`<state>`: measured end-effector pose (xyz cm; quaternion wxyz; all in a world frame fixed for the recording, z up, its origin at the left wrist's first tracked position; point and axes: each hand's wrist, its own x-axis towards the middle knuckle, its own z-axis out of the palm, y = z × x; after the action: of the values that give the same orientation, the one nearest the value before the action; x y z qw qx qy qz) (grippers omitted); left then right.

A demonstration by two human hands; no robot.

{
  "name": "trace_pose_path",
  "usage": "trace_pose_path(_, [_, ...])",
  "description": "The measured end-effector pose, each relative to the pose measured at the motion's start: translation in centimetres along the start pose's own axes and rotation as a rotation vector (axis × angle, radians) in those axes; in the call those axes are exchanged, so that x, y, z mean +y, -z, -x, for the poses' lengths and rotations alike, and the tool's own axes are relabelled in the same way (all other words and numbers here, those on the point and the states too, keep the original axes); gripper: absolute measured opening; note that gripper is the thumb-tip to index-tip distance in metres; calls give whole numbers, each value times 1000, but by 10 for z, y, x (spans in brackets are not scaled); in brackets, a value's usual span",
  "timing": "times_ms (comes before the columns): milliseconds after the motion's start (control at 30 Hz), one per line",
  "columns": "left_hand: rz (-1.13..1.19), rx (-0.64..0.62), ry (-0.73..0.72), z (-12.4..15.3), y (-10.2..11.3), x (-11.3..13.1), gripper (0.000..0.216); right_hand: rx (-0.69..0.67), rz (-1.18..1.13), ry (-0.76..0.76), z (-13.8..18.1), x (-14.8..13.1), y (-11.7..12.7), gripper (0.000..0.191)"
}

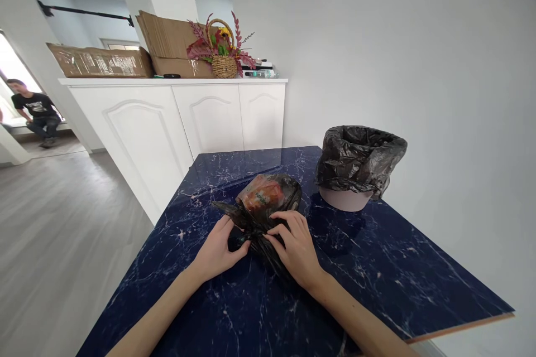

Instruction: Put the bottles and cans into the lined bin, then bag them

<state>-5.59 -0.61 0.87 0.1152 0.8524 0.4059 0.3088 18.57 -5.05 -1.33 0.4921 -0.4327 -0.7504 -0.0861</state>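
Observation:
A filled black plastic bag (pixel 288 188) lies on the dark blue marbled table (pixel 184 240), with reddish-orange contents showing through its thin film. My left hand (pixel 220 248) is at the left of the bag's gathered neck, thumb and fingers closed on the plastic. On the other side my right hand (pixel 295 242) pinches the neck between thumb and fingers, close to the left fingertips. Loose black plastic hangs between and below the hands. Whether the neck is knotted I cannot tell. To the right stands a pale pinkish bin (pixel 345 199) with a black liner (pixel 352 159) folded over its rim.
Behind the table is a white cabinet (pixel 213 117) carrying cardboard boxes (pixel 100 61), a wicker flower basket (pixel 224 67) and a plastic bottle (pixel 266 73). A person (pixel 36 109) sits far off at the left. A wall (pixel 439 95) borders the table's right side.

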Motion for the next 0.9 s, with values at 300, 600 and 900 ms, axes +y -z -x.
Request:
trace_pose_path(300, [-7,184,111,-5,3,-5,8,111,-16,-39,-2,0,3,9])
trace_pose_path(600, [36,315,188,-4,3,-18,11,81,-100,-109,0,1,1,7])
trace_pose_path(900, [-18,182,-19,-1,6,-4,11,-91,-68,-6,4,0,-1,44])
